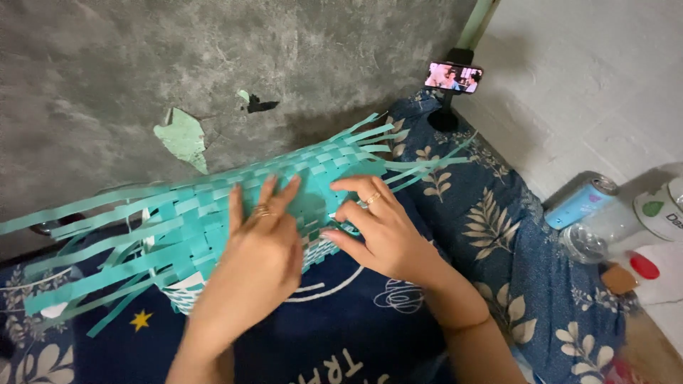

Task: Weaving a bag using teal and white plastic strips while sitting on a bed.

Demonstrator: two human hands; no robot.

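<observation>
A half-woven mat of teal plastic strips [199, 213] lies across my lap, with loose strip ends fanning out to the left and upper right. My left hand [256, 259] rests flat on the woven part, fingers spread, a ring on one finger. My right hand [377, 227] presses on the weave just beside it, with its fingertips pinching at a strip near the lower edge. A white woven section [316, 252] shows under the teal between the two hands.
Dark blue printed cloth [341, 327] covers my lap, on a blue floral mattress [498, 227]. A phone on a stand [453, 77] plays video at the back. A teal can [582, 201], clear bottle [583, 243] and white containers [662, 210] stand at right. A grey wall rises behind.
</observation>
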